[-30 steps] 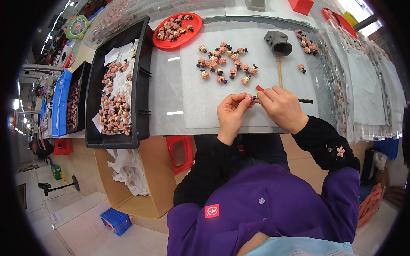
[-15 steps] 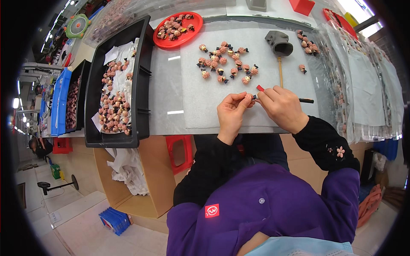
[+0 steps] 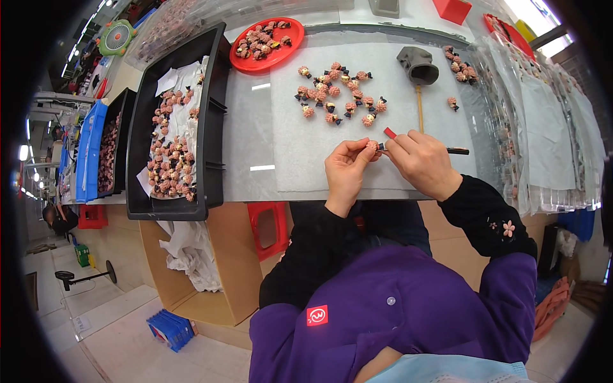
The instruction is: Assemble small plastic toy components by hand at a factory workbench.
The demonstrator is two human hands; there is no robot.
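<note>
On the grey surface (image 3: 255, 140), the left hand (image 3: 345, 172) pinches a small pink figure (image 3: 371, 146) while the right hand (image 3: 421, 163) grips a red-tipped tool (image 3: 389, 133); a slip could drop or smear it.

Figurines (image 3: 337, 92) behind hands (image 3: 383, 163), tray (image 3: 211, 115) left

The white mat (image 3: 357, 153) on the surface looks like matt felt or foam, a bit fuzzy. Far left of it, the round red dish (image 3: 262, 46) is glossy plastic. The black tray (image 3: 207, 137) on the left is plastic too, duller, lined with crinkled white paper (image 3: 167, 82). The pink pieces (image 3: 338, 96) look bumpy, rough-textured. Clear bags (image 3: 543, 121) on the right are shiny film.
</note>
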